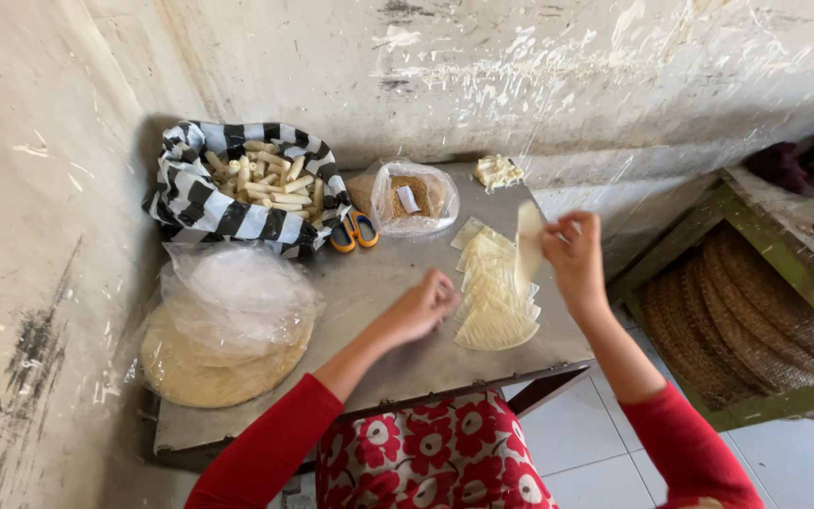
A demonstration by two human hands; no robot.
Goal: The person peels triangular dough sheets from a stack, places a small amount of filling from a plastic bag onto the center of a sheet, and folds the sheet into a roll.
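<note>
You work at a grey metal worktop [369, 283] set in the corner of a scuffed, whitewashed wall [614, 75], with pale floor tiles [577, 434] at the lower right of the frame.

At left centre a clear plastic bag [233, 297] lies over a stack of round flat wrappers [204, 372]. Above it, a black-and-white striped cloth [204, 207] cradles pale stick-shaped pieces [266, 179]. Just right of it lie small blue-and-orange scissors [355, 231], then a clear bag of brown crumbs [414, 196].

Your left hand [423, 306] rests low over the worktop at centre, fingers curled in; you cannot tell whether it pinches anything. Just right of it sits a fanned pile of pale wedge-cut wrappers [495, 287], thin and faintly ribbed. Your right hand [575, 254] pinches one wrapper piece [528, 240], lifted upright above the pile.

A small pale lump [498, 172] near the wall is too blurred to name. At the right edge woven trays [737, 320] stand in a green wooden frame [765, 240], partly cut off.
</note>
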